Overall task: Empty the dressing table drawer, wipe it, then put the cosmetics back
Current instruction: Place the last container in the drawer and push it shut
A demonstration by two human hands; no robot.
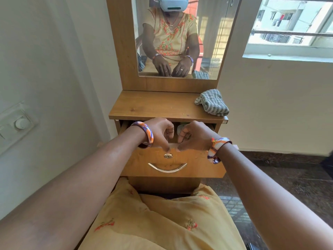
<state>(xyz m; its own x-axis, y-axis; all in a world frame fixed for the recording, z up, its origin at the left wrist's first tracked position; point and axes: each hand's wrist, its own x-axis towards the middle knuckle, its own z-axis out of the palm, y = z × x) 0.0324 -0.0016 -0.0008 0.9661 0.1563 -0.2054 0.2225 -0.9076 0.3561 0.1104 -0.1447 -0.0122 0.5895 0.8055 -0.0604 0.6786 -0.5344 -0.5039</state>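
Yellow fabric (pixel 162 222) covers the lap. Both hands curl their grip over the front edge of the drawer (pixel 173 165), left hand (pixel 160 132) beside right hand (pixel 194 135). On the worktop (pixel 153 105) above lies a striped cloth (pixel 212 102).

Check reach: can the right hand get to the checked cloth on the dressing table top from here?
Probably yes. The right hand grips the drawer front, and the checked cloth lies just beyond it on the table top's right end, nothing between them. It must let go first.
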